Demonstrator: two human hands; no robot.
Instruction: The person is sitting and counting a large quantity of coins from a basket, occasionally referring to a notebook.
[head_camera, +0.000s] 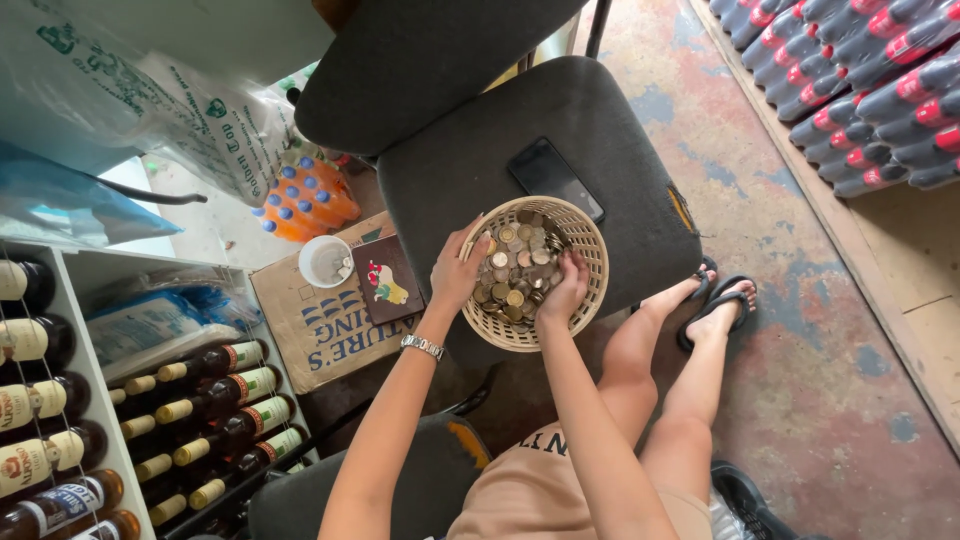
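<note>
1. A woven basket (588, 262) of coins (518, 268) sits on a dark chair seat (450, 170), just below centre.
2. The left hand (455, 272) cups the basket's rim at nine o'clock, fingers curled loosely round it.
3. The right hand (566, 290) dips into the coins at five o'clock, fingers bent; whether it holds any, I cannot tell.
4. A black phone (553, 178) lies at twelve o'clock, touching the basket.

We observe both hands in a woven basket (580, 262) of coins (518, 268) on a dark chair (450, 170): left hand (457, 272) on rim, right hand (566, 290) among coins.
</note>
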